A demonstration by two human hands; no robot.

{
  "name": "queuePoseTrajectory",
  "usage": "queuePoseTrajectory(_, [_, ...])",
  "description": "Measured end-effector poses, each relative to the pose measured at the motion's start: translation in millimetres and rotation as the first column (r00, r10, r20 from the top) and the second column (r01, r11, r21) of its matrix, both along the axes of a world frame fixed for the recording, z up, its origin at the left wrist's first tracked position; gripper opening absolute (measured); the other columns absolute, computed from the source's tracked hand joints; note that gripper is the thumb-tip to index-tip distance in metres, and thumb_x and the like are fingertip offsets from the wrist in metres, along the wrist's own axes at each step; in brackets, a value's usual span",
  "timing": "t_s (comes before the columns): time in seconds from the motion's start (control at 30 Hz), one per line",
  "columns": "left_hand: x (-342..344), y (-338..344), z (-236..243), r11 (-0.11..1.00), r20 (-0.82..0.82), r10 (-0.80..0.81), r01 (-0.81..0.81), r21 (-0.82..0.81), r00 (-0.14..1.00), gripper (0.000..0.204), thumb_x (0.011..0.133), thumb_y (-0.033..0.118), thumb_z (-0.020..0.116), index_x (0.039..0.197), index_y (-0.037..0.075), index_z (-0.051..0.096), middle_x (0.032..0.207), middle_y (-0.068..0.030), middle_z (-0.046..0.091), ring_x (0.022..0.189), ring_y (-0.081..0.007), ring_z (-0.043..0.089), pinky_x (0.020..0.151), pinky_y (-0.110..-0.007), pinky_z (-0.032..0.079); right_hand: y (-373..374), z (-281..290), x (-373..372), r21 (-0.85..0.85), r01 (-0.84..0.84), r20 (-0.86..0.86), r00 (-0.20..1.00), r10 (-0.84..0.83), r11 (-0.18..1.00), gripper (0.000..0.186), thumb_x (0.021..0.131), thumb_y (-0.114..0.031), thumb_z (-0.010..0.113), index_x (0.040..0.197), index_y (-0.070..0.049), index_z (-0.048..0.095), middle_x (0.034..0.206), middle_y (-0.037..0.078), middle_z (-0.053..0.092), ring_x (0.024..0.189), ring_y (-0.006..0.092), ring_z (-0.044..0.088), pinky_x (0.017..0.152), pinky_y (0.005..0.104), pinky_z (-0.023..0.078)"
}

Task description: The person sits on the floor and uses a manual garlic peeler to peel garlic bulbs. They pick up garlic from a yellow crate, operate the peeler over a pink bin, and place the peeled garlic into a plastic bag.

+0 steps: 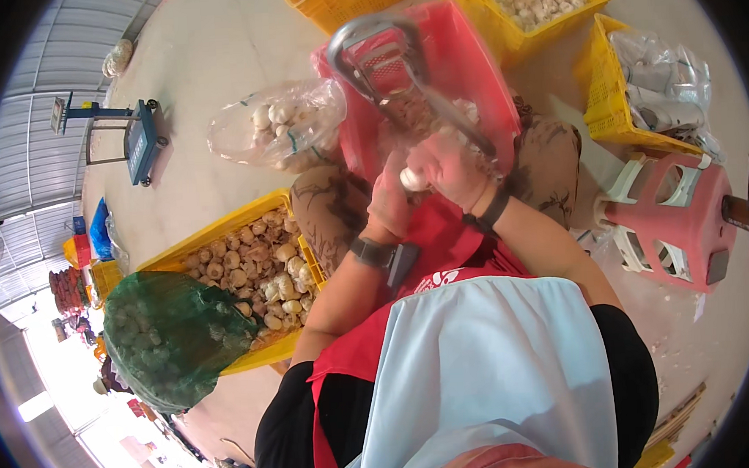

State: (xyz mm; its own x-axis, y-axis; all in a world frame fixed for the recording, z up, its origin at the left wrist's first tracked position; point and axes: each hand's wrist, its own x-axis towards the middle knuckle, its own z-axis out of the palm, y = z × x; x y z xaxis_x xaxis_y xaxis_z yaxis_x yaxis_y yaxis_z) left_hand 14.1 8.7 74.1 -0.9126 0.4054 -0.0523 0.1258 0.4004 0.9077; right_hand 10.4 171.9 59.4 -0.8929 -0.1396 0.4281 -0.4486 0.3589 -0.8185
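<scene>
A white garlic bulb (pixel 412 179) is between my two hands, over the near edge of a pink crate (pixel 471 47). My left hand (pixel 387 201) is closed round the bulb's left side. From the right, my right hand (pixel 452 169) presses on it with curled fingers, slightly blurred; its fingertips are partly hidden. A bent grey metal tube frame (pixel 372 29) stands over the crate and slants down towards my right hand. Loose peelings (pixel 410 113) lie inside the crate.
Left of my knees are a clear bag of garlic (pixel 276 125), a yellow crate of bulbs (pixel 249 266) and a green mesh sack (pixel 172 338). Yellow crates (pixel 525 44) stand beyond; a pink stool (pixel 674 218) is at right. A platform scale (pixel 141 143) stands far left.
</scene>
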Motion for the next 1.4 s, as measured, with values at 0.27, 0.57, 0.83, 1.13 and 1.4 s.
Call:
queuePoseTrajectory(0.27, [-2.9,-22.5,-48.7,0.921,0.683,-0.127,-0.17,0.35,0.719,0.032,0.1,0.038,0.045,0.104,0.008,0.056,0.081,-0.0051,0.063,0.061,-0.0155,0.057,0.055,-0.026,0.047,1.7,-11.5,-3.5,-0.222,-0.03,0.462,0.877,0.132,0.975,0.019,0.096,-0.009,0.053,0.109,0.001,0.062,0.099,0.011,0.068,0.075,0.0171,0.064,0.07,0.0311,0.052])
queuePoseTrajectory(0.57, [7.0,1.1,-10.4,0.917,-0.297,-0.174,0.045,-0.397,0.939,0.04,0.096,0.016,0.052,0.128,-0.004,0.037,0.09,-0.0083,0.066,0.076,-0.0169,0.064,0.07,-0.032,0.053,14.0,-32.3,-0.2,-0.51,-0.328,0.272,0.815,0.511,0.795,0.053,0.087,-0.021,0.07,0.132,-0.004,0.048,0.117,0.012,0.057,0.106,0.02,0.056,0.096,0.0344,0.045])
queuePoseTrajectory(0.83, [-5.8,16.9,3.2,0.917,0.318,0.092,-0.205,0.341,0.943,0.052,0.091,0.0,0.056,0.139,-0.002,0.036,0.116,-0.0101,0.06,0.091,-0.0157,0.062,0.077,-0.03,0.053,15.2,-79.3,-14.1,-0.66,-0.131,0.223,0.906,0.359,0.739,0.043,0.101,-0.039,0.047,0.123,-0.003,0.055,0.112,0.009,0.059,0.103,0.0167,0.056,0.091,0.0304,0.046])
queuePoseTrajectory(1.13, [-1.2,14.0,-7.0,0.882,0.448,-0.028,-0.189,0.431,0.893,0.051,0.095,0.021,0.057,0.138,-0.001,0.042,0.123,-0.0094,0.057,0.112,-0.019,0.058,0.092,-0.032,0.051,8.1,-60.0,-10.2,-0.531,0.053,0.352,0.922,0.163,0.846,0.023,0.1,-0.011,0.04,0.109,-0.006,0.06,0.073,0.0,0.055,0.07,0.0091,0.054,0.063,0.0235,0.047])
queuePoseTrajectory(1.4, [-3.4,-0.1,-9.5,0.757,0.529,-0.004,-0.343,0.556,0.848,0.048,0.103,0.043,0.039,0.123,0.001,0.052,0.114,-0.0119,0.063,0.1,-0.02,0.063,0.087,-0.032,0.052,14.4,-27.0,-4.4,-0.734,-0.091,0.34,0.808,0.481,0.672,0.032,0.094,-0.001,0.048,0.125,-0.002,0.056,0.102,0.006,0.063,0.086,0.0125,0.059,0.08,0.0263,0.05])
